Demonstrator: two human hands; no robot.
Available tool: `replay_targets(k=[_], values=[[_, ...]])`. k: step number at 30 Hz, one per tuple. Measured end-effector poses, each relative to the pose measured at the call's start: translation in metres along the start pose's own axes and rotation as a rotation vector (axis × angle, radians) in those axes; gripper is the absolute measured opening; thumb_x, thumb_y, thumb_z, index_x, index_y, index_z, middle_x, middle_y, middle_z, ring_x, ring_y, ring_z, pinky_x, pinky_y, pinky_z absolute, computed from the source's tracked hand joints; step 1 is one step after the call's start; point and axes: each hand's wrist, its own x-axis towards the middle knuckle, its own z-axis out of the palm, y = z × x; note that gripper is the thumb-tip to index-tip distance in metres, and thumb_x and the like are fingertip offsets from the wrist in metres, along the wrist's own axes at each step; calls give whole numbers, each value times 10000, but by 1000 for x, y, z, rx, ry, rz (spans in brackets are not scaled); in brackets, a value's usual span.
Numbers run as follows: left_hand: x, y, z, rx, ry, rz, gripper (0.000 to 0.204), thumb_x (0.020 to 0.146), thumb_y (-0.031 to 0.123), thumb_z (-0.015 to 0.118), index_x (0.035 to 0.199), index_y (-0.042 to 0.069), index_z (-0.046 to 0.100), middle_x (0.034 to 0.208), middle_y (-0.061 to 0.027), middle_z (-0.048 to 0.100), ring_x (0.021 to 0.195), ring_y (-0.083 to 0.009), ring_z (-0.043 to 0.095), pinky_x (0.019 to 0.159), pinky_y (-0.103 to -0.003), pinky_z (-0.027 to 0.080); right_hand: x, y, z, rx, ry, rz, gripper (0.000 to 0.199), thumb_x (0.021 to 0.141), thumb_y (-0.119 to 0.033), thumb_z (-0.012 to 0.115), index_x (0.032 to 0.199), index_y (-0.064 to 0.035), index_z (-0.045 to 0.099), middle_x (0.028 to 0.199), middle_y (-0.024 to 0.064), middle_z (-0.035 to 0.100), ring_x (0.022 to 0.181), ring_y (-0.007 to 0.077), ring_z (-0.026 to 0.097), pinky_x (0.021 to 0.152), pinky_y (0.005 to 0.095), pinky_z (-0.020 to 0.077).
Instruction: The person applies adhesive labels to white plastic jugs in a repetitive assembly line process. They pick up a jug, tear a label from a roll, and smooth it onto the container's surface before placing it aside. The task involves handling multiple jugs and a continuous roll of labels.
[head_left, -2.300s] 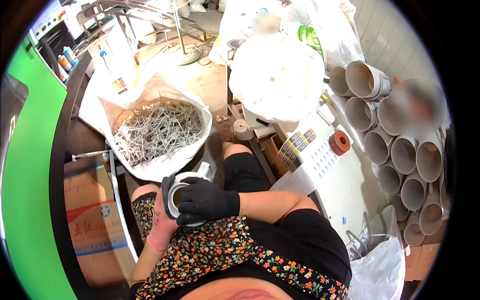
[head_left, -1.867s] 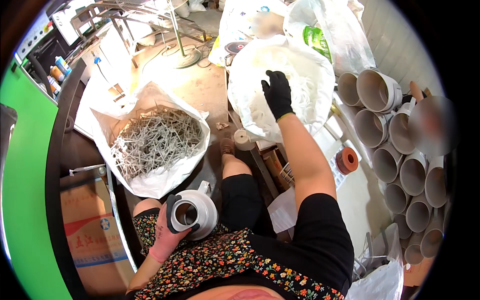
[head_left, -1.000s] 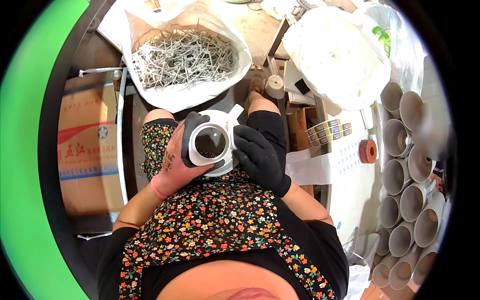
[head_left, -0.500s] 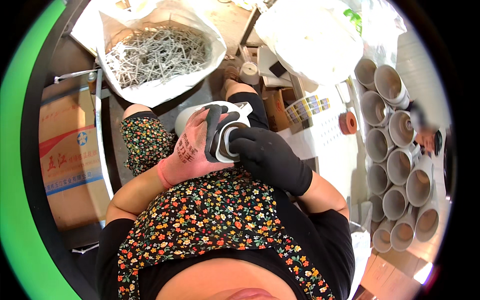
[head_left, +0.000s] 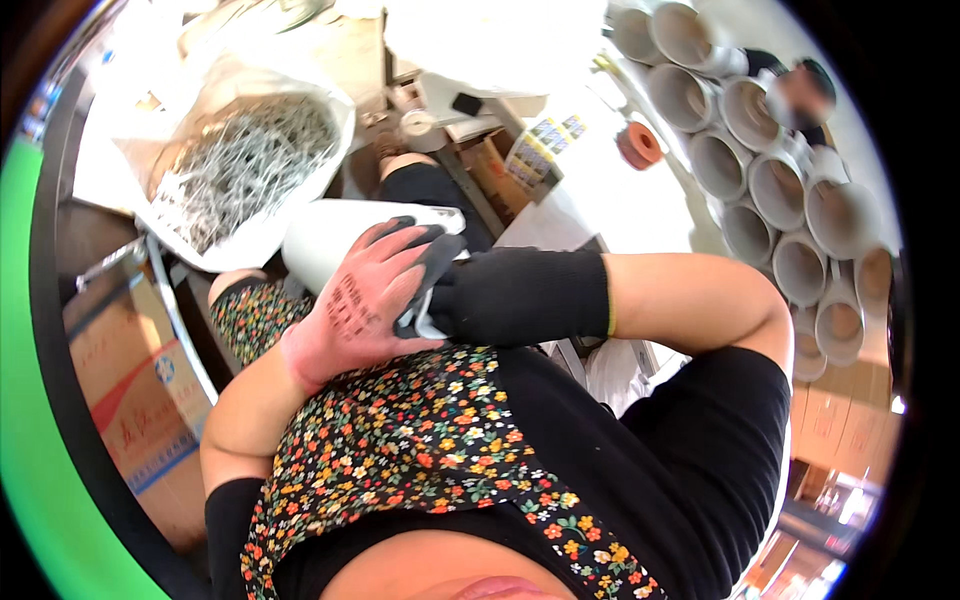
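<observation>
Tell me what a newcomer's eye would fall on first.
Probably the pink-gloved left hand and black-gloved right hand, meeting at a pale fitting near the centre. Next come the open-ended grey pipes stacked at upper right and the bright green panel along the left edge.

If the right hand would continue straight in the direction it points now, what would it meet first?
The right hand would probably meet the near end of the white pipe fitting, which the left hand grips; exact depth and contact there are hidden.
</observation>
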Motion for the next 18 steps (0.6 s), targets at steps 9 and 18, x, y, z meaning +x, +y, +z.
replay_targets(k=[9, 18], values=[[12, 7, 9, 39, -151, -12, 793, 606, 282, 833, 1271, 11, 494, 1304, -183, 514, 1210, -410, 474, 1054, -528, 354, -27, 4, 34, -28, 221, 9, 105, 802, -141, 585, 869, -75, 631, 850, 103, 629, 761, 271, 661, 602, 364, 542], [-31, -206, -9, 15, 146, -963, 408, 917, 177, 559, 1286, 7, 524, 1279, -214, 557, 1164, -330, 545, 991, -394, 418, -64, 0, 48, 225, 253, 374, 181, 883, -188, 525, 964, -77, 643, 963, 164, 646, 790, 349, 650, 699, 451, 530]])
